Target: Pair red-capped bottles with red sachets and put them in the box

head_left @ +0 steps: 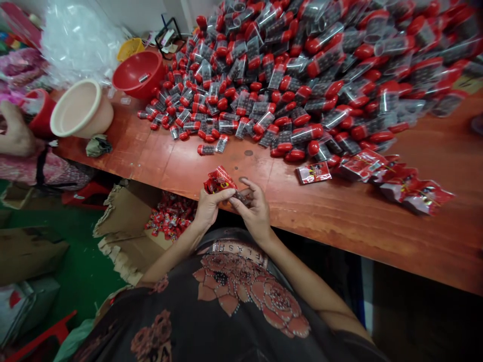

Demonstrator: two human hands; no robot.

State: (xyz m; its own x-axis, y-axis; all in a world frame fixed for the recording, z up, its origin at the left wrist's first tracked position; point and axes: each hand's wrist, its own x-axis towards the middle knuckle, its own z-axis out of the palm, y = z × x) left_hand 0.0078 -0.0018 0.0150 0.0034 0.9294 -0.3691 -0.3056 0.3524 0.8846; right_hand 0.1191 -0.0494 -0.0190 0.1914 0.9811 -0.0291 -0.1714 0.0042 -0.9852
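At lower centre, "FLASH" reads upside down below the left hand, pinching a red packet.

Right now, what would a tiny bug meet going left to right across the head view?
Another person's hand → cream bowl → big red bowl → left hand with crinkly packet → right hand → lone red packet → bunch of red packets.

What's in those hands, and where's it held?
The left hand pinches a red packet by its lower edge. The right hand is by one corner, its grip unclear.
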